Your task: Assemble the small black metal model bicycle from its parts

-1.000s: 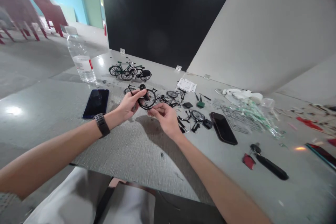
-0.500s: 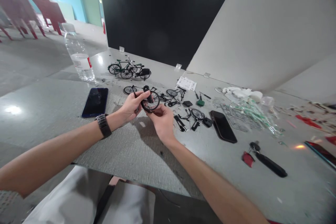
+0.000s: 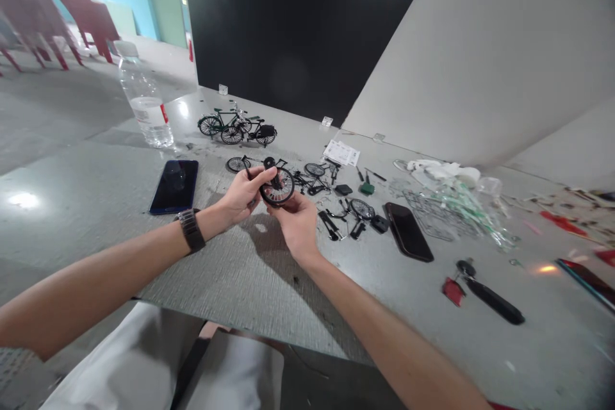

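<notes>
My left hand (image 3: 243,196) is closed on a small black model bicycle (image 3: 280,195), thumb pressing near a dark round part at its top. The bicycle's spoked wheel faces me; much of the frame is hidden by my fingers. From below and to the right, my right hand (image 3: 298,225) pinches at the wheel's lower rim. Just past my hands lie another small spoked wheel (image 3: 235,164) and a black bicycle frame (image 3: 312,183). To the right are loose black parts (image 3: 329,224) and a wheel (image 3: 362,209).
Two assembled model bicycles (image 3: 237,128) stand at the back. A water bottle (image 3: 148,109) and blue-edged phone (image 3: 174,187) are on the left. Rightward lie a black phone (image 3: 408,232), papers (image 3: 342,153), plastic sprues and bags (image 3: 464,198), and keys with a black fob (image 3: 494,301).
The held wheel has shifted very slightly right and down and turned a little. Both hands keep nearly the same position and grip.
</notes>
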### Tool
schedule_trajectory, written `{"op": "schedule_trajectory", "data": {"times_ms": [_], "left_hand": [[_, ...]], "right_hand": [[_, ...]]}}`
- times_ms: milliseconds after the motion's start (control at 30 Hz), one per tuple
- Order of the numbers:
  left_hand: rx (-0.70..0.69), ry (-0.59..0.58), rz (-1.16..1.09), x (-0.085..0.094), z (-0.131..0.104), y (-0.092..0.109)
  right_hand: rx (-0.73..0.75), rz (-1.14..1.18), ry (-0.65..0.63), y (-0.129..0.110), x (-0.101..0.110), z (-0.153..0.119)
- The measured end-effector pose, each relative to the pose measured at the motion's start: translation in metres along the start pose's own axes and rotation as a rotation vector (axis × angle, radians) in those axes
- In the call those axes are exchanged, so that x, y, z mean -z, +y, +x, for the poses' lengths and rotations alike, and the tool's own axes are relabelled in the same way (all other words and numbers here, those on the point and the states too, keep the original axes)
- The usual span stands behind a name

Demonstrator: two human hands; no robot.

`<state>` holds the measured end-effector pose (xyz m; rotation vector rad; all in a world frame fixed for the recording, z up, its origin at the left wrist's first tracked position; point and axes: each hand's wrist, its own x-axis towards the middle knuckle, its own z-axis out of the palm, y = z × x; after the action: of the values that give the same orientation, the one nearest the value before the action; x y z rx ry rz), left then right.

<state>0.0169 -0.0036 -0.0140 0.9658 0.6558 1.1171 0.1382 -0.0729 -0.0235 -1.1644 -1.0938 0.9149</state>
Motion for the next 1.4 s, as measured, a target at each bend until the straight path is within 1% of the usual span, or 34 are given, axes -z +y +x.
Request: {"op": "schedule_trajectory", "data": {"times_ms": [267, 467, 533, 767, 867, 1033, 1267, 1400], "left_hand": [[-0.012, 0.029, -0.025, -0.002, 0.0, -0.001], [-0.047, 0.06, 0.003, -0.002, 0.002, 0.003], [-0.061, 0.066, 0.005, -0.002, 0.002, 0.004], [-0.097, 0.061, 0.025, -0.003, 0.0, 0.002], [-0.118, 0.043, 0.041, -0.005, -0.002, 0.003], [-0.156, 0.056, 0.049, -0.009, -0.005, 0.007], [-0.201, 0.107, 0.075, -0.009, -0.006, 0.005], [-0.24, 0.149, 0.112, -0.008, -0.004, 0.002]], "right_hand": [[0.007, 0.048, 0.001, 0.001, -0.001, 0.0], [0.046, 0.037, -0.058, -0.002, -0.002, -0.003], [0.058, 0.017, -0.06, -0.003, -0.002, -0.005], [0.084, -0.027, 0.016, -0.002, -0.003, -0.007], [0.094, -0.062, 0.031, -0.002, -0.003, -0.008], [0.092, -0.082, 0.044, -0.003, -0.004, -0.01], [0.03, 0.004, 0.071, -0.006, -0.005, -0.011], [0.015, -0.022, 0.096, -0.009, -0.005, -0.012]]}}
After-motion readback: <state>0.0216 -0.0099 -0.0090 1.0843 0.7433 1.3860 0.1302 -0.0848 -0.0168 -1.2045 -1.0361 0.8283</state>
